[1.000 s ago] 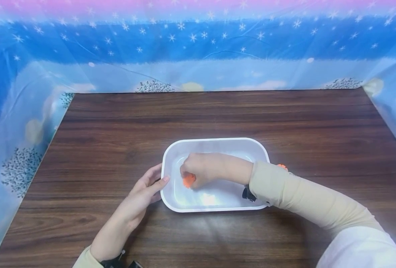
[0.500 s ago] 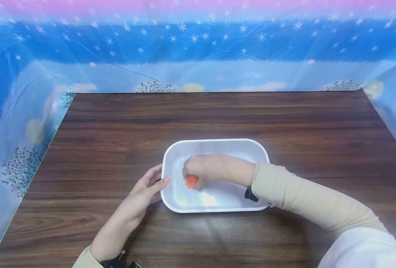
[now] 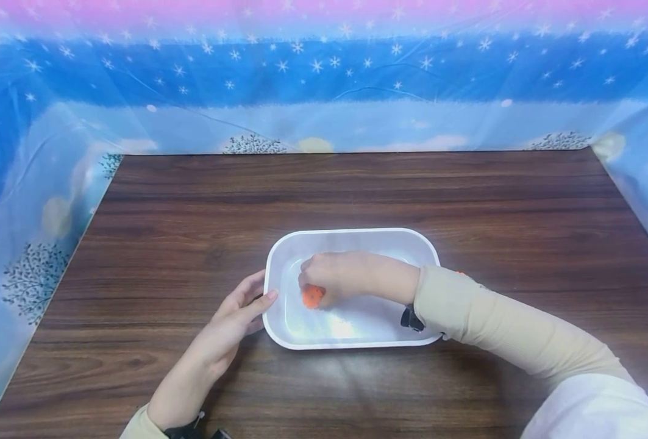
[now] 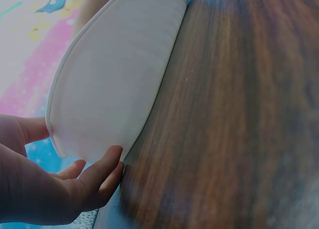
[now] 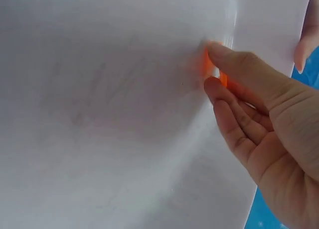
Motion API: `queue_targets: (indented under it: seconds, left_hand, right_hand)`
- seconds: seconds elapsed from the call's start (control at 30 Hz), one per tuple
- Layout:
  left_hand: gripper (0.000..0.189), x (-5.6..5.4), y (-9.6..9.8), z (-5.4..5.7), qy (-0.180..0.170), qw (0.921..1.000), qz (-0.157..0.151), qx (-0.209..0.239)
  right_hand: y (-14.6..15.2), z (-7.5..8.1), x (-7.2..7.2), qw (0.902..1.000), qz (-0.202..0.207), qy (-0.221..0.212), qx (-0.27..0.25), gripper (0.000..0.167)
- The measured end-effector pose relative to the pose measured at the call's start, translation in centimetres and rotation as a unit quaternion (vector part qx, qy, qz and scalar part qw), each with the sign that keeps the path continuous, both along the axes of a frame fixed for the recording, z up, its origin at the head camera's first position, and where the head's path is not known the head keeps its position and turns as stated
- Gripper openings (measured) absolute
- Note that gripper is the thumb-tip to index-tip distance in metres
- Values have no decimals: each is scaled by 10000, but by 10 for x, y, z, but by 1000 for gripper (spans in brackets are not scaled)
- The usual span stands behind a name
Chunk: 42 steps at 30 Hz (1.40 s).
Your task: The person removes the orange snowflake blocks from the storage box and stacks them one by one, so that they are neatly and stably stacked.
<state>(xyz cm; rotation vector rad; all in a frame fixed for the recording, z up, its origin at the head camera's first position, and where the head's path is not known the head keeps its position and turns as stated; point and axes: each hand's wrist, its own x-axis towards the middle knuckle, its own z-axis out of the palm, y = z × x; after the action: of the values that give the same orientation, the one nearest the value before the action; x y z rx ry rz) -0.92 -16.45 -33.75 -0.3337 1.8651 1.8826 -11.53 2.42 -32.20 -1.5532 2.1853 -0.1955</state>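
Note:
A white rounded rectangular tub [image 3: 280, 344] stands on the wooden table. My left hand [image 3: 227, 323] holds its left end, thumb at the rim and fingers against the outer wall, as the left wrist view also shows. Inside the tub, toward its left end, my right hand [image 3: 329, 277] pinches a small orange piece [image 3: 313, 297] between thumb and fingers. In the right wrist view the orange piece [image 5: 224, 79] sits low at the tub's floor, largely covered by the fingers; its exact kind cannot be told. Faint grey streaks [image 5: 102, 74] show on the white floor.
Another orange thing [image 3: 461, 273] peeks out behind the right sleeve [image 3: 494, 311], just right of the tub, mostly hidden. Dark wooden tabletop [image 3: 356, 189] surrounds the tub. A snowflake-patterned cloth [image 3: 324, 79] hangs along the back and both sides.
My right hand has shifted slightly to the right inside the tub with the orange piece, then stayed there. More of the orange thing behind the sleeve is covered. My left hand keeps its place.

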Motion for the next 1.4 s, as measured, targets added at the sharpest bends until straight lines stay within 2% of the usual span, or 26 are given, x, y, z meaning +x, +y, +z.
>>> queue_targets:
  seconds: [0.17,0.4,0.73,1.03,1.17,1.4]
  left_hand:
    - [58,0,1,0,-38,10000,35,-7]
    - [60,0,0,2,-42,10000,23,-28]
    - [59,-1,-1,1,19,10000,-1,-10]
    - [58,0,1,2,-36,10000,22,-32]
    - [61,0,1,3,-70,10000,-14,-53]
    - [62,0,1,3,-91,9999,-5,-107]
  right_hand:
    - [5,10,-1,9997,-2,-111,-198,13]
    - [13,26,-5,9995,-77,12,-315,21]
    - [32,45,-6,9976,-289,35,-621,20]
    - [69,60,-14,9888,-915,-164,-1171,30]
    - [87,59,-19,9834,-1036,-106,-1487,33]
    - [117,57,-20,9731,-1580,90,-1675,35]
